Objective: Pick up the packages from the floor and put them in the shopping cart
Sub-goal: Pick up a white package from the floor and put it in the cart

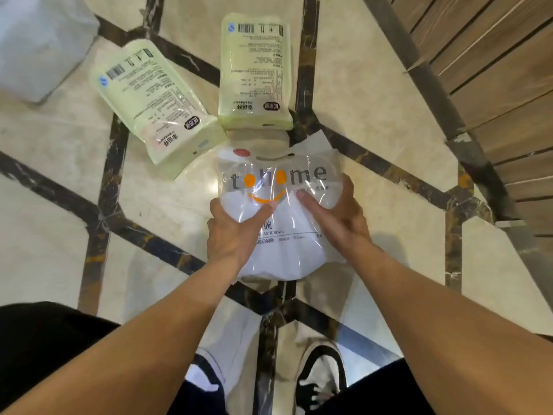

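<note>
A clear plastic pack of white bowls [281, 256], printed with an orange smile, is gripped from both sides just above the marble floor. My left hand [236, 232] clasps its left side, thumb on top. My right hand [335, 217] presses its right side, fingers spread over the wrap. Two pale green packages lie flat on the floor beyond it: one tilted at the left [155, 103], one upright in the middle [254, 73]. No shopping cart is visible.
A grey-white bag [39, 46] sits at the top left corner. A brown wooden slatted surface [493, 79] with a metal edge runs along the right. My shoes [320, 375] stand on the tiled floor [374, 115] below the pack.
</note>
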